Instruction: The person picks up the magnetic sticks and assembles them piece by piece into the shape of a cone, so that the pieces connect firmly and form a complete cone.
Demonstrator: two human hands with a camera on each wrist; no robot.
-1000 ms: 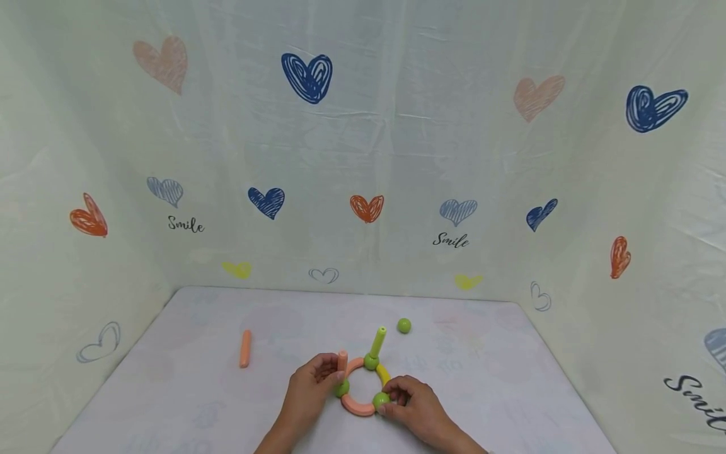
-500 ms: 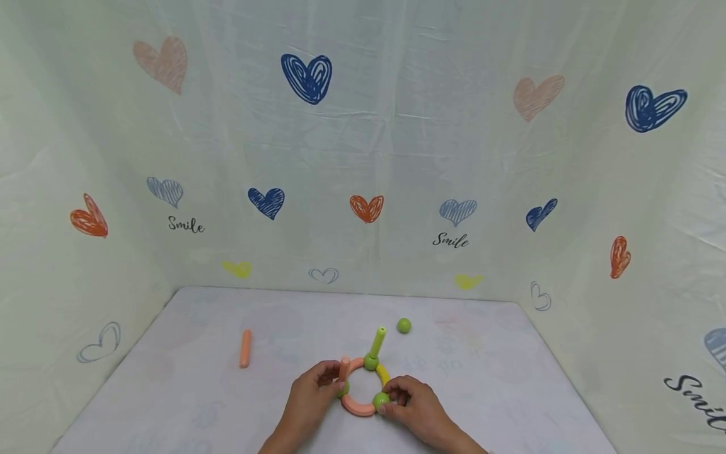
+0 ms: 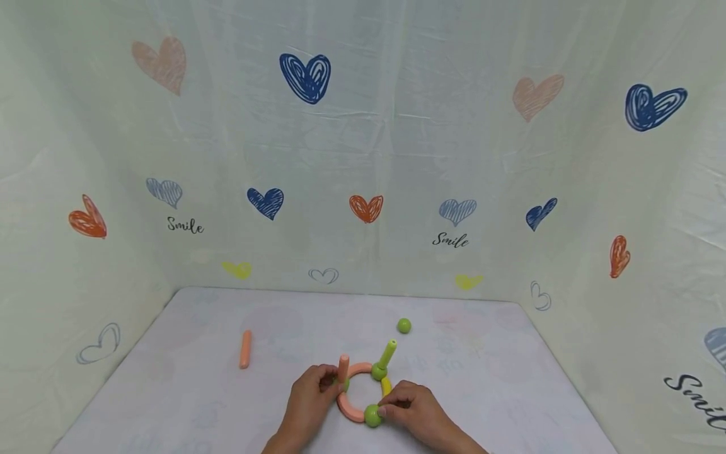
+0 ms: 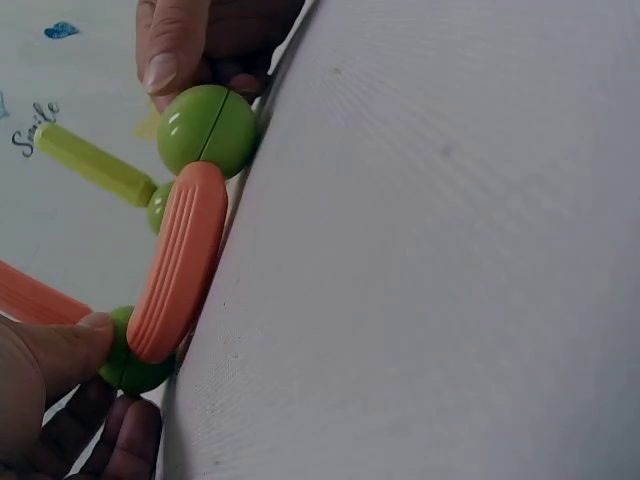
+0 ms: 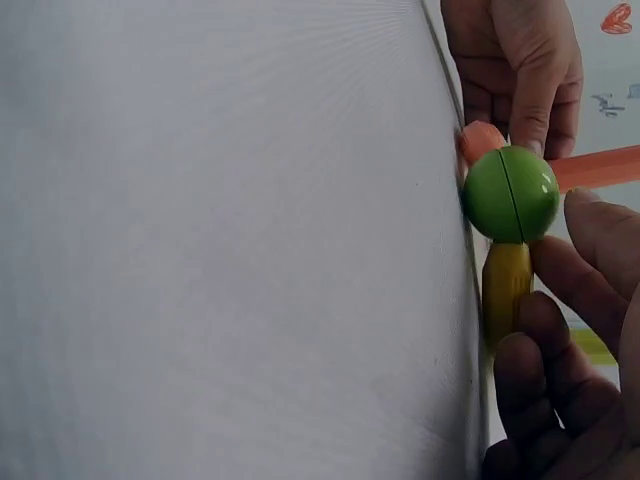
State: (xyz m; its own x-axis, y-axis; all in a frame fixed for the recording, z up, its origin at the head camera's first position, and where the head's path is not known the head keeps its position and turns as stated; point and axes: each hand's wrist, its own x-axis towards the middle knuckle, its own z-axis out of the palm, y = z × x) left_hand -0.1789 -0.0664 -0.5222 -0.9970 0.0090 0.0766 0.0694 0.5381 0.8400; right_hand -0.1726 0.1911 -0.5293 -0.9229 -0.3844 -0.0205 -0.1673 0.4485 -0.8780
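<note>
A toy ring of green balls joined by curved rods, two orange and one yellow, lies on the table. My left hand [image 3: 311, 398] pinches its left green ball [image 4: 122, 378] between thumb and fingers. A straight orange rod [image 3: 343, 367] stands up from that ball, and a lime rod [image 3: 388, 354] rises tilted from the far ball [image 3: 379, 372]. With curled fingers, my right hand [image 3: 416, 410] is at the near green ball [image 5: 510, 195] and the yellow curved rod [image 5: 507, 290], thumb and index fingertips right at the ball's edge. The near orange curved rod [image 4: 180, 265] links the near and left balls.
A loose orange rod [image 3: 245, 349] lies at the left of the table [image 3: 187, 384]. Beyond the ring, to its right, sits a loose green ball [image 3: 404, 326]. A white curtain [image 3: 363, 145] printed with hearts encloses the table's back and sides.
The ring has turned about its left ball: the near ball moved toward me and left, the far ball and lime rod right and nearer. The left hand shifted slightly toward me.
</note>
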